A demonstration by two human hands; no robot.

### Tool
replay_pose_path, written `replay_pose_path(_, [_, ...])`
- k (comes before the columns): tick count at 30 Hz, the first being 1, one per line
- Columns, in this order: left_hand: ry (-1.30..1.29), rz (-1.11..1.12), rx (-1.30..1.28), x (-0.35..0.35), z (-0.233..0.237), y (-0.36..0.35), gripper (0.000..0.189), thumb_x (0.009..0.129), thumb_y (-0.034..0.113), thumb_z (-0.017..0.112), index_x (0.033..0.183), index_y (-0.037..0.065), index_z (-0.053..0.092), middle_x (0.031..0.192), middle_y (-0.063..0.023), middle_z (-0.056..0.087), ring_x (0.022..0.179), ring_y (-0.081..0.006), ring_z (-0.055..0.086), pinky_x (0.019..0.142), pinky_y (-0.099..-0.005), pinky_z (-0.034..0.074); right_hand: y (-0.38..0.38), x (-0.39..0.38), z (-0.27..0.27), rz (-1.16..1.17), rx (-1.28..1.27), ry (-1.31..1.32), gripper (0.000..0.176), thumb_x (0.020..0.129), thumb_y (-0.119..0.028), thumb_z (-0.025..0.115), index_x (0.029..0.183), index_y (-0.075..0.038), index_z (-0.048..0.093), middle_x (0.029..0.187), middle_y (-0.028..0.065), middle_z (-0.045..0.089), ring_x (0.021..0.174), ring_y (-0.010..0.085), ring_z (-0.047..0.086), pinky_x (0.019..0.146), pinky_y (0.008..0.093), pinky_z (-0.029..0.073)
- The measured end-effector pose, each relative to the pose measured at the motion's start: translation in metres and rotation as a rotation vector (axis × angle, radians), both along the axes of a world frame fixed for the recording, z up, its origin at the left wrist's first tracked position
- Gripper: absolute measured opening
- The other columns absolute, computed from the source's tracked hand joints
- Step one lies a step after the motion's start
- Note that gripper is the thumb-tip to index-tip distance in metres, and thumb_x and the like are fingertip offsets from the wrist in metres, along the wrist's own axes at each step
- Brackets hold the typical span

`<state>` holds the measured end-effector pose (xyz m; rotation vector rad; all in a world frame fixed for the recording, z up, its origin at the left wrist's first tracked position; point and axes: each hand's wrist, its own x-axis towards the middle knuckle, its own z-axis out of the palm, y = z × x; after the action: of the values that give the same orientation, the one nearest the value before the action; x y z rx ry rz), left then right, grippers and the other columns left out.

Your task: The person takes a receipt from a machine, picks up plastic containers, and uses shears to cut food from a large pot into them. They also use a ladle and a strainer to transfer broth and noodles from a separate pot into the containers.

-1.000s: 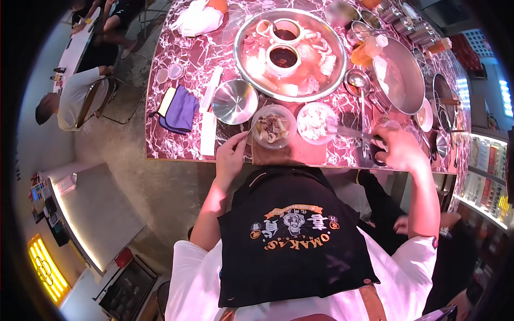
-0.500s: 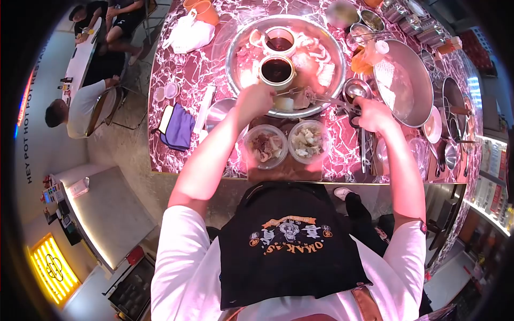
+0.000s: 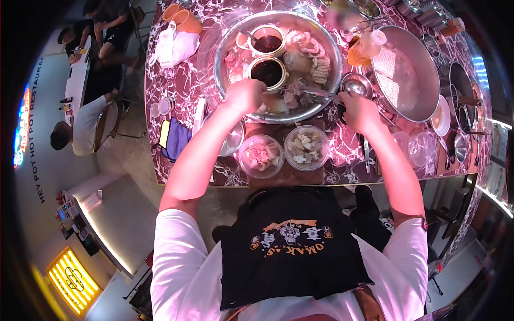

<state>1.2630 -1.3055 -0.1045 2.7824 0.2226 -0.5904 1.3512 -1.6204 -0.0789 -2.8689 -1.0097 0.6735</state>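
Over the near-left rim of a large round metal pan (image 3: 331,95), my left hand (image 3: 244,96) is closed, its fingertips hidden. My right hand (image 3: 357,111) is wrapped round the handles of metal scissors (image 3: 321,92), whose blades reach left over the pan. Close to the blade tips lies a piece of meat (image 3: 290,96). Two cups of dark sauce (image 3: 267,73) stand inside the pan among meat and noodles. Just in front of the pan are two round clear tubs of cut food, a left tub (image 3: 261,156) and a right tub (image 3: 307,147).
A large metal pot (image 3: 415,80) with pale slabs stands at the right, beside a ladle (image 3: 357,85). A purple cloth (image 3: 175,140), a metal bowl (image 3: 233,140) and a white bag (image 3: 182,47) are at the left. Several people sit at a far-left table (image 3: 78,75).
The view has shifted, so the pan sits slightly further left. My right hand with the scissors has moved a little left. My left hand remains by the near-left rim.
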Motion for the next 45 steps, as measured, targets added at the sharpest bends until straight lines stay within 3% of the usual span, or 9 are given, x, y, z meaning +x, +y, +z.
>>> replay_pose_path(7, [-0.096,0.044,-0.017,-0.016,-0.014,-0.005,0.026,0.087,0.021,0.060,0.108,0.020,0.076,0.098,-0.0185,0.071,0.092,-0.0367,0.069,0.084,-0.0458,0.055,-0.004,-0.016,-0.050,-0.159,0.164,0.049,0.038,0.085,-0.012,0.060,0.122,-0.008,0.054,0.113,0.0173,0.063,0.104,0.0359,0.065,0.087,0.0488,0.053])
replay_pose_path(14, [-0.163,0.278,-0.031,-0.030,-0.046,-0.039,0.029,0.085,0.018,0.060,0.109,0.019,0.074,0.097,-0.0194,0.072,0.092,-0.0372,0.069,0.085,-0.0477,0.055,-0.006,-0.015,-0.066,-0.216,0.249,0.119,0.042,0.086,-0.019,0.064,0.125,-0.009,0.053,0.117,0.0158,0.063,0.107,0.0359,0.064,0.090,0.0482,0.052])
replay_pose_path(17, [-0.185,0.372,-0.068,-0.032,-0.054,-0.052,0.028,0.085,0.017,0.061,0.109,0.018,0.074,0.096,-0.0194,0.072,0.090,-0.0376,0.069,0.083,-0.0487,0.055,-0.015,-0.010,-0.051,-0.193,0.290,0.126,0.043,0.086,-0.019,0.064,0.126,-0.009,0.053,0.119,0.0161,0.062,0.109,0.0358,0.063,0.091,0.0473,0.052])
replay_pose_path(24, [-0.295,0.436,-0.186,-0.025,-0.087,-0.064,0.026,0.091,0.023,0.056,0.109,0.017,0.073,0.094,-0.0183,0.072,0.090,-0.0394,0.069,0.082,-0.0491,0.054,-0.023,0.019,-0.027,-0.124,0.020,0.095,0.052,0.078,-0.027,0.066,0.125,-0.008,0.052,0.115,0.0180,0.064,0.107,0.0353,0.065,0.090,0.0481,0.052])
replay_pose_path(36, [-0.287,0.515,-0.259,0.001,-0.104,-0.069,0.026,0.093,0.023,0.056,0.109,0.012,0.073,0.097,-0.0189,0.072,0.092,-0.0362,0.070,0.083,-0.0436,0.054,-0.017,0.017,-0.022,-0.163,0.132,0.018,0.048,0.082,-0.027,0.065,0.123,-0.008,0.050,0.114,0.0171,0.063,0.105,0.0349,0.065,0.087,0.0476,0.053])
replay_pose_path(40, [-0.381,0.470,-0.272,0.000,-0.110,-0.070,0.026,0.094,0.023,0.056,0.109,0.010,0.073,0.097,-0.0192,0.072,0.092,-0.0352,0.070,0.082,-0.0418,0.054,-0.009,0.009,-0.040,-0.166,0.240,-0.022,0.048,0.082,-0.026,0.065,0.124,-0.007,0.050,0.113,0.0171,0.063,0.104,0.0354,0.065,0.086,0.0484,0.054])
replay_pose_path(45, [-0.294,0.512,-0.309,0.005,-0.106,-0.073,0.026,0.093,0.021,0.056,0.108,0.010,0.074,0.098,-0.0184,0.072,0.092,-0.0353,0.070,0.084,-0.0416,0.054,0.014,0.002,-0.060,-0.190,0.252,0.026,0.047,0.082,-0.020,0.068,0.124,-0.006,0.051,0.109,0.0174,0.063,0.101,0.0359,0.066,0.085,0.0496,0.054])
